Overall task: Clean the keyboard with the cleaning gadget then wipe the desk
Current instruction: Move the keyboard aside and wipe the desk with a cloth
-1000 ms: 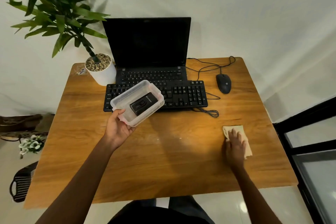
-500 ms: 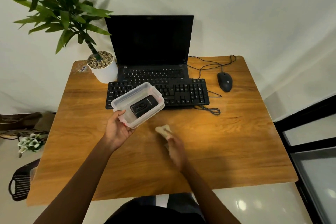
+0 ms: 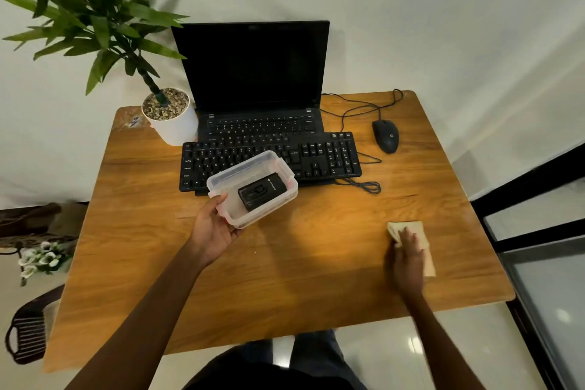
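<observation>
- Toward the right of the desk (image 3: 316, 279), pressing the folded cloth (image 3: 415, 227) flat under the straight fingers of the right hand (image 3: 406, 260).
- Gripping the near corner of the clear tub (image 3: 250, 174) in the left hand (image 3: 215, 231), raised by the front edge of the keyboard (image 3: 316, 155).
- Carrying the black cleaning gadget (image 3: 262, 191) loose inside.
- Probably soft, limp cloth: best driven under a spread palm.
- Likely rigid, light tub: apt to tilt from a corner hold.

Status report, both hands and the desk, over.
Left hand holds clear box, gadget inside. Right hand presses cloth on desk. Loose cable coil lies beyond cloth.
</observation>
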